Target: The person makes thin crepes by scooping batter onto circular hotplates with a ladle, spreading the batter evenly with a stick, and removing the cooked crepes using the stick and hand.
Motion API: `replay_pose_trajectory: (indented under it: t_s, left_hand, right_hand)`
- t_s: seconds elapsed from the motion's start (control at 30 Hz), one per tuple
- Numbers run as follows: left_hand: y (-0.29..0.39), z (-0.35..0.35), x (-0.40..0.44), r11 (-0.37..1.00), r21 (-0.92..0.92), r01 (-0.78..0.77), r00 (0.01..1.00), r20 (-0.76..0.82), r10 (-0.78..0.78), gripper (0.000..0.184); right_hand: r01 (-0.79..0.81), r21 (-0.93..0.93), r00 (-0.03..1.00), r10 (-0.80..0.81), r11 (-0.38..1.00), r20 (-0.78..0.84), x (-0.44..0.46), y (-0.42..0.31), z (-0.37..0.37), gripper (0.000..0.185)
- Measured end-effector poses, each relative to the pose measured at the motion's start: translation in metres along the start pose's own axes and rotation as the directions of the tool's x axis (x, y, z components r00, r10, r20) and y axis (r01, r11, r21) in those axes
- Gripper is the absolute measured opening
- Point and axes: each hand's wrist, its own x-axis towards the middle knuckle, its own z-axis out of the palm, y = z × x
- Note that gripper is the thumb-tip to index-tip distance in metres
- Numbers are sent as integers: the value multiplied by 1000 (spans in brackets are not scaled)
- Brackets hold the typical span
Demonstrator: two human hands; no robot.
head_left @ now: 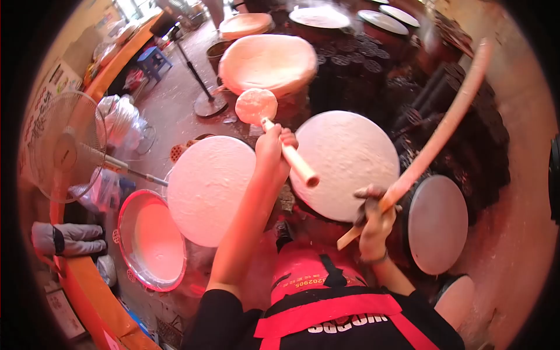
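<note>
Left hand (275, 149): fingers wrapped round the tubular handle of a ladle (255, 106), beside a pale round surface (344, 166). Right hand (375, 227): fingers round a long pole (444, 131), near its lower end; probably stiff, top-heavy, steadier gripped mid-length.

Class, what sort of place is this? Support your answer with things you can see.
Probably a small food workshop, perhaps making batter or thin sheets: a basin of pale liquid, several round pale-topped pans, and a ladle in the left hand.
</note>
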Motion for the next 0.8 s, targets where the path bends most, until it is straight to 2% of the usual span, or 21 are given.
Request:
replay_pose_trajectory:
  t_s: [0.03, 0.1, 0.13, 0.17, 0.2, 0.23, 0.27, 0.33, 0.4, 0.43, 0.47, 0.5, 0.53, 0.57, 0.6, 0.67, 0.7, 0.77, 0.8]
  left_hand:
    - [-26, 10, 2, 1000, 14, -27, 1000, 4, 27, 11]
    - [-80, 35, -4, 1000, -2, -31, 998, 59, 31, 10]
    - [-105, 43, -2, 999, -30, 22, 998, 62, -21, 9]
    - [-129, 66, -15, 1000, 5, 16, 999, -29, -15, 12]
    - [-152, 74, -17, 999, 15, 52, 997, -51, -51, 12]
    - [-174, 82, -18, 996, 20, 83, 994, -70, -82, 13]
    - [-194, 84, -17, 994, 25, 109, 993, -54, -108, 13]
    - [-230, 81, -12, 971, 144, 189, 981, 6, -191, 11]
    - [-257, 86, -23, 947, 212, 242, 966, 40, -256, 11]
    - [-269, 89, -28, 924, 266, 274, 952, 63, -300, 11]
    - [-281, 91, -36, 944, 155, 290, 946, 103, -308, 12]
    - [-292, 90, -36, 933, 171, 316, 935, 111, -337, 12]
    - [-304, 89, -33, 914, 217, 342, 924, 100, -370, 12]
    - [-315, 86, -30, 892, 261, 368, 912, 85, -401, 12]
    - [-331, 90, -30, 806, 513, 295, 941, -9, -338, 12]
    - [-350, 90, -30, 796, 470, 382, 907, -25, -421, 12]
    - [-357, 90, -31, 793, 417, 443, 881, -38, -472, 11]
    - [-367, 84, -28, 744, 433, 508, 841, -64, -537, 11]
    - [-371, 79, -23, 688, 424, 589, 773, -49, -632, 11]
  right_hand:
    - [89, 20, 994, -90, 996, 54, -22, -9, -15, 15]
    - [-29, 31, 977, 22, 999, 211, -56, -37, -43, 19]
    - [-21, 33, 985, 15, 999, 172, -65, -45, -52, 19]
    - [-3, 67, 967, -14, 998, 255, -68, -53, -55, 20]
    - [16, 98, 940, -48, 995, 338, -69, -59, -61, 21]
    - [-13, 86, 942, -16, 996, 335, -70, -65, -69, 23]
    - [10, 130, 951, -50, 991, 307, -71, -72, -73, 23]
    - [49, 171, 962, -93, 984, 257, -70, -80, -83, 22]
    - [229, 105, 947, -247, 968, 204, -71, -81, -96, 22]
    - [243, 99, 951, -257, 965, 174, -74, -81, -105, 22]
    - [281, -5, 948, -277, 960, 154, -77, -81, -113, 22]
    - [313, -112, 945, -297, 943, 136, -79, -78, -119, 21]
    - [388, -28, 916, -382, 921, 120, -76, -67, -124, 17]
    - [398, -42, 915, -393, 916, 91, -80, -69, -129, 17]
    - [291, 6, 956, -291, 957, -36, -90, -70, -134, 17]
    - [142, 111, 955, -107, 984, -276, -107, -78, -147, 15]
    - [162, 80, 932, -126, 984, -339, -116, -75, -163, 18]
    - [29, -91, 829, -75, 995, -554, -136, -63, -197, 19]
    - [-61, -222, 751, -102, 973, -653, -145, -52, -215, 21]
